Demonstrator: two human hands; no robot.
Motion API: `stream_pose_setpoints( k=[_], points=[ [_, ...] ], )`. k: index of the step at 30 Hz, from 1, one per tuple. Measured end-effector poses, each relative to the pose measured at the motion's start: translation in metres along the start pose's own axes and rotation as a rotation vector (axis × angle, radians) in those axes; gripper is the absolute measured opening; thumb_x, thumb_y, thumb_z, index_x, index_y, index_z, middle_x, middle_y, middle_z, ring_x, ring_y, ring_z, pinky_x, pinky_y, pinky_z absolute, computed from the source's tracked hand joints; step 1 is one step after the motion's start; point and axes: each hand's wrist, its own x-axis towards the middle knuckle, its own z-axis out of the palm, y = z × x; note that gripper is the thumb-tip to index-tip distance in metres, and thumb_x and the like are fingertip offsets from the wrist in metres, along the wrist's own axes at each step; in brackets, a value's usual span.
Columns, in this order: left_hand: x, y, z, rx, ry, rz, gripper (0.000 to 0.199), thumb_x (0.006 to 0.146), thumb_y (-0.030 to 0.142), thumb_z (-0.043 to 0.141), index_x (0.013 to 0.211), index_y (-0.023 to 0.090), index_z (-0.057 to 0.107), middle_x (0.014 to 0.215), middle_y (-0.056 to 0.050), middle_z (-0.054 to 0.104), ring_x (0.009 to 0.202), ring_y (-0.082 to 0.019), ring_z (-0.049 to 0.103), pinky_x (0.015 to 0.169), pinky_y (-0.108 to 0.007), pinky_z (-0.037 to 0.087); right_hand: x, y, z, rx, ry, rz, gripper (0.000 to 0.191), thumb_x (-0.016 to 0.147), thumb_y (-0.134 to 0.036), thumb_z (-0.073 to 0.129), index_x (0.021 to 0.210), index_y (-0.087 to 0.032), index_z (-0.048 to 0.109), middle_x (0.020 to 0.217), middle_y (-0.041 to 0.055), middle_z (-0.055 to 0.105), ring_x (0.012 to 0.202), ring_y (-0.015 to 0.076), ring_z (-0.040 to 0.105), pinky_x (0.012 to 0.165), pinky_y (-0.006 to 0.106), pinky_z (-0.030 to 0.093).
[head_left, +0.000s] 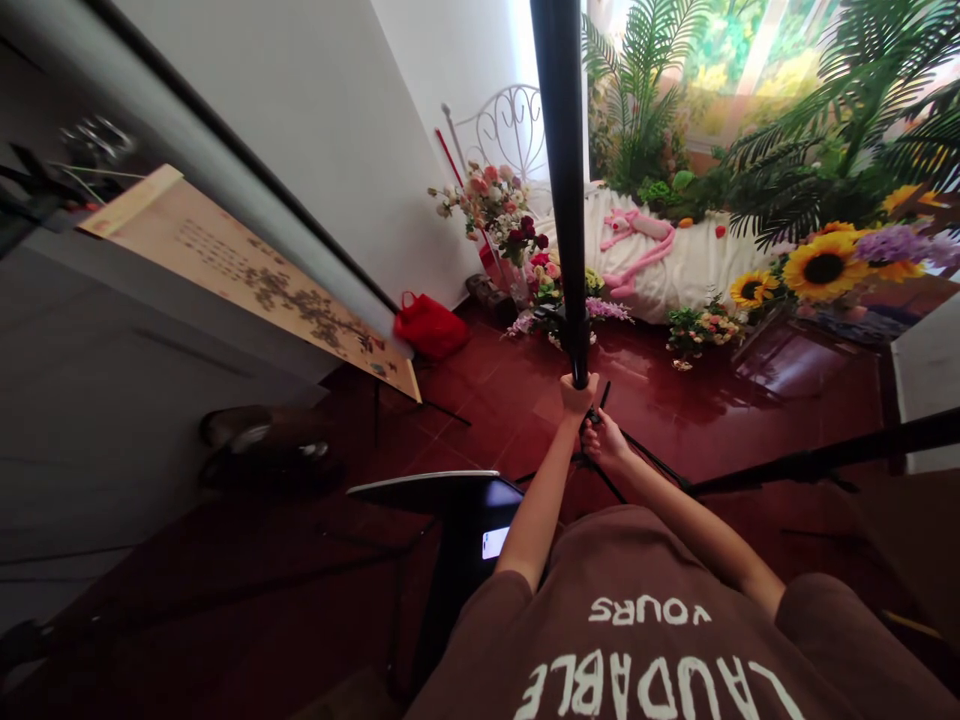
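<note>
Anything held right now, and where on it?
Black pole, held low down by the left hand; the right hand is just below, by a small fitting, its grip unclear.

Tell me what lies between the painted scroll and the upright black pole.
In the head view, a red bag on the floor beside the scroll, then flowers nearer the pole.

The brown shirt (652, 640) bears white lettering: "YOURS" and "LAUDABLE". Characters on the scroll (259, 270) are too small to read.
</note>
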Motion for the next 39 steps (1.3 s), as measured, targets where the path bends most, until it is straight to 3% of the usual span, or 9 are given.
stream_pose_setpoints(
  k=[3,10,17,21,26,29,33,36,39],
  points=[
    [-0.001,0.002,0.000,0.011,0.008,-0.013,0.037,0.065,0.024,0.072,0.048,0.019,0.039,0.042,0.006,0.035,0.048,-0.006,0.038,0.045,-0.019,0.028,0.003,0.000,0.006,0.213,0.067,-0.001,0.040,0.097,-0.038,0.026,0.065,-0.020,0.042,0.039,-0.0098,0.027,0.033,0.0076,0.018,0.035,0.017,0.019],
    [-0.005,0.002,-0.003,0.012,-0.028,0.009,0.035,0.069,0.027,0.071,0.050,0.018,0.044,0.042,0.005,0.042,0.046,-0.006,0.040,0.046,-0.019,0.030,0.007,0.000,0.016,0.327,0.180,-0.023,0.040,0.093,-0.027,0.027,0.053,-0.023,0.022,0.036,-0.0075,0.022,0.032,0.0078,0.014,0.034,0.018,0.018],
    [-0.012,-0.007,-0.002,0.038,0.031,0.111,0.028,0.075,0.041,0.065,0.063,0.018,0.056,0.055,0.001,0.059,0.051,-0.010,0.055,0.055,-0.020,0.040,-0.012,-0.010,0.010,0.436,0.074,0.103,0.029,0.090,-0.018,0.035,0.062,-0.021,0.033,0.045,-0.0084,0.033,0.036,0.0063,0.028,0.038,0.015,0.026],
    [-0.031,-0.029,-0.008,0.104,0.093,0.172,0.027,0.079,0.045,0.062,0.088,0.019,0.064,0.079,-0.003,0.069,0.072,-0.013,0.065,0.068,-0.021,0.047,-0.036,-0.011,-0.013,0.507,0.153,0.129,0.025,0.087,-0.015,0.041,0.064,-0.021,0.034,0.048,-0.0086,0.036,0.038,0.0053,0.035,0.040,0.013,0.031],
    [-0.073,-0.079,-0.020,0.063,0.140,0.088,0.040,0.091,0.042,0.046,0.124,0.020,0.053,0.121,-0.011,0.063,0.118,-0.019,0.058,0.098,-0.030,0.045,-0.079,-0.007,-0.065,0.444,0.303,-0.062,0.021,0.076,-0.008,0.042,0.063,-0.021,0.035,0.049,-0.0083,0.034,0.039,0.0064,0.035,0.040,0.014,0.033],
    [-0.098,-0.115,-0.017,0.078,0.143,-0.034,0.039,0.091,0.037,0.046,0.124,0.019,0.052,0.128,-0.013,0.060,0.122,-0.021,0.056,0.101,-0.033,0.046,-0.107,-0.007,-0.100,0.370,0.418,-0.197,0.019,0.069,-0.006,0.042,0.061,-0.022,0.035,0.048,-0.0081,0.031,0.037,0.0076,0.033,0.039,0.016,0.032],
    [-0.119,-0.149,0.004,0.167,-0.049,-0.242,0.031,0.083,0.022,0.056,0.114,0.015,0.056,0.120,-0.017,0.063,0.106,-0.021,0.065,0.093,-0.035,0.052,-0.143,-0.011,-0.132,0.305,0.542,-0.384,0.019,0.064,-0.007,0.042,0.058,-0.023,0.034,0.048,-0.0085,0.024,0.037,0.0089,0.027,0.038,0.018,0.030],
    [-0.125,-0.155,0.032,0.206,-0.262,-0.212,0.023,0.081,0.016,0.057,0.104,0.014,0.058,0.109,-0.015,0.067,0.100,-0.020,0.067,0.093,-0.037,0.052,-0.168,-0.016,-0.140,0.254,0.577,-0.529,0.021,0.064,-0.008,0.042,0.056,-0.024,0.032,0.050,-0.0082,0.021,0.037,0.0103,0.024,0.036,0.020,0.029],
    [-0.131,-0.141,0.074,0.187,-0.432,-0.137,0.017,0.082,0.017,0.056,0.098,0.016,0.059,0.104,-0.012,0.068,0.098,-0.019,0.067,0.092,-0.036,0.052,-0.194,-0.024,-0.137,0.375,0.563,-0.654,0.020,0.066,-0.007,0.043,0.058,-0.024,0.036,0.051,-0.0071,0.026,0.039,0.0109,0.027,0.036,0.020,0.030]
  ],
)
